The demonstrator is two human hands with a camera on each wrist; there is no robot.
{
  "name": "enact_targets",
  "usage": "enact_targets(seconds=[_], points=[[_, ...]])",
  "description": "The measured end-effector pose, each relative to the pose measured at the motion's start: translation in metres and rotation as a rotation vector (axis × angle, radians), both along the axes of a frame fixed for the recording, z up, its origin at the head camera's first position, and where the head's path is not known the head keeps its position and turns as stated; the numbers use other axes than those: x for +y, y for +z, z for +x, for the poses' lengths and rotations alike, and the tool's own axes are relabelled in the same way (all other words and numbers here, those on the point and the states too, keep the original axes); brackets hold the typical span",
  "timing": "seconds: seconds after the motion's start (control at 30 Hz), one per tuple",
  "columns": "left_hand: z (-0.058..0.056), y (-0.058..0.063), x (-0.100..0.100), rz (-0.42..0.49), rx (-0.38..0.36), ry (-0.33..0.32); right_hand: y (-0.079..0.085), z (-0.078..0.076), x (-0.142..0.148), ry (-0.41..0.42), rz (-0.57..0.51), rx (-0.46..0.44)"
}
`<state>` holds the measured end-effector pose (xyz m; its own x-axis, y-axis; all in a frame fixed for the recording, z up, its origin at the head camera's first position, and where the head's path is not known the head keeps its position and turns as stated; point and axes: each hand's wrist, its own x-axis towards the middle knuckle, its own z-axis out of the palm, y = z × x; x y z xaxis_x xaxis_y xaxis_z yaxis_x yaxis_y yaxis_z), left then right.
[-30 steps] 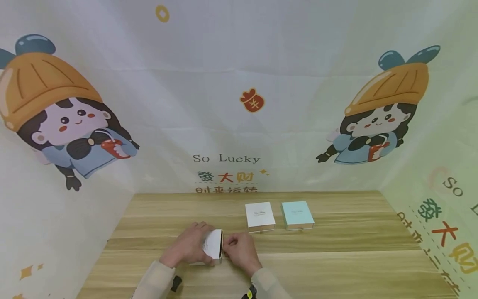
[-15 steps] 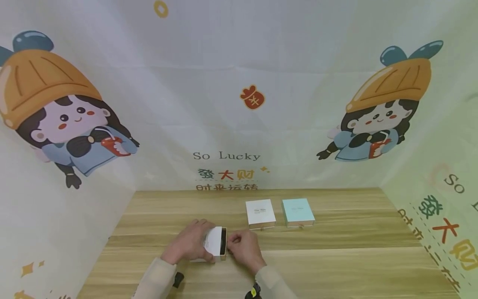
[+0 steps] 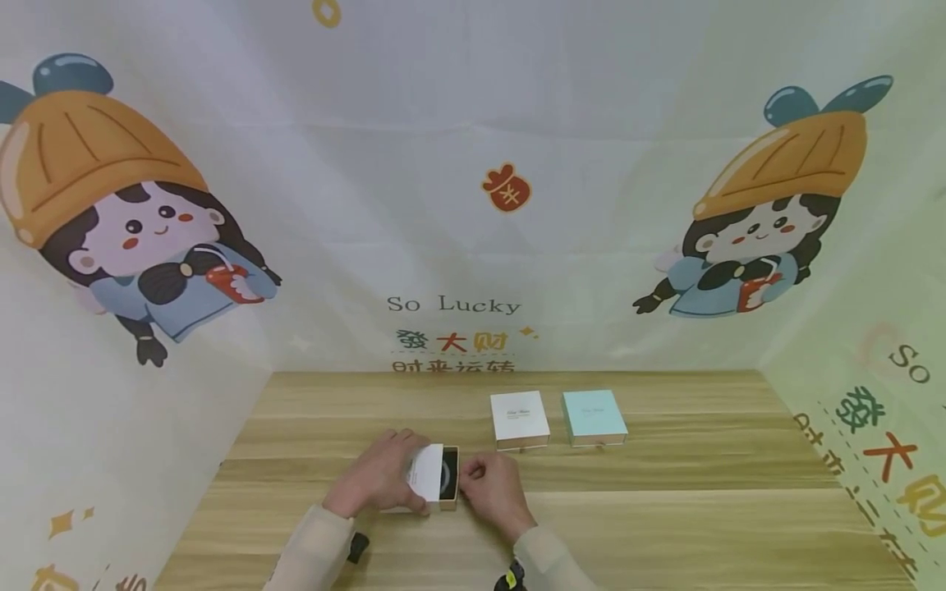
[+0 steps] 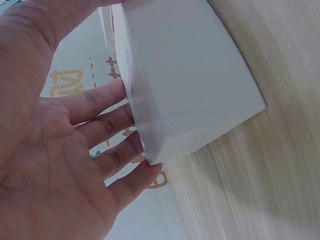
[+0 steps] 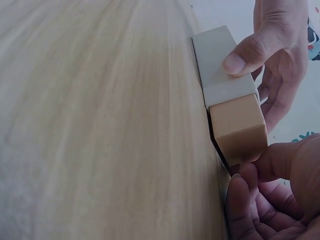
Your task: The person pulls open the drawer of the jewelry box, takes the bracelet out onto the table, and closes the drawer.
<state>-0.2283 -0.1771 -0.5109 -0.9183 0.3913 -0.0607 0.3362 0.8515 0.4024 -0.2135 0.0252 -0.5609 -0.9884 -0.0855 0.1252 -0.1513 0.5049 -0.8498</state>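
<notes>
A white slide-out gift box [image 3: 426,472] lies on the table, its tan drawer [image 5: 237,117] pulled partly out to the right. Inside the opening, a black lining [image 3: 445,491] carries a pale curved shape. My left hand [image 3: 380,474] holds the white sleeve from the left, thumb on the near side and fingertips along the far side, as the left wrist view also shows. My right hand [image 3: 493,491] pinches low at the drawer's front end with thumb and curled fingers. The bit between those fingertips is mostly hidden.
Behind the hands stand a second white box [image 3: 520,417] and a mint-green box [image 3: 594,413], both closed, side by side on the wood-grain table [image 3: 650,525]. A printed cloth backdrop [image 3: 591,164] rises at the back and both sides.
The drawer has slid farther out of the white sleeve to the right, showing more black interior. My right hand has moved right with it, while the left keeps its hold on the sleeve.
</notes>
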Motion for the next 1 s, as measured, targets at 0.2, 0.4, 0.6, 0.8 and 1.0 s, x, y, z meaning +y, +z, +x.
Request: enact_targets(seconds=[0.2,0.4,0.6,0.8,1.0], points=[[-0.001,0.001,0.0,-0.001,0.0,-0.003,0.0,0.0,0.004,-0.007,0.01,0.006],[-0.001,0.002,0.0,-0.009,-0.003,0.006,0.003,0.001,0.01,-0.008,0.03,0.015],[-0.001,0.001,0.0,-0.012,0.002,0.006,0.005,0.003,0.015,-0.022,0.033,0.003],[0.0,0.001,0.0,0.005,-0.009,0.011,0.005,0.005,0.019,-0.023,0.044,0.011],[0.001,0.001,0.0,0.001,-0.008,0.014,0.004,0.005,0.025,-0.015,0.049,0.023]])
